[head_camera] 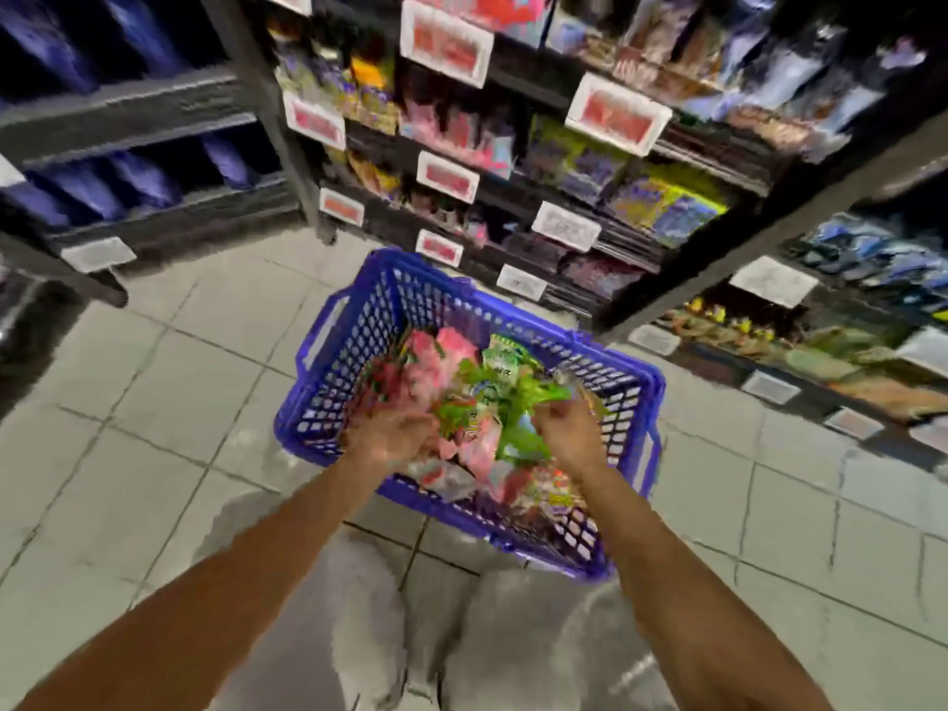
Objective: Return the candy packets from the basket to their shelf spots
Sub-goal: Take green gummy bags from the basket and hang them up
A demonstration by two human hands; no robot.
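Dim, heavy motion blur, wide-angle edge distortion

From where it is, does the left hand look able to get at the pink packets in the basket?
Probably yes. The left hand is already inside the basket, and the pink packets lie uncovered just beyond it, with nothing between. Blur hides its grip.

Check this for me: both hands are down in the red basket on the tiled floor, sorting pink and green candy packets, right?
Not quite. The basket is blue, not red, as the head view shows. The rest holds: it sits on the tiled floor, and the left hand and right hand are both down in it among pink packets and green packets.
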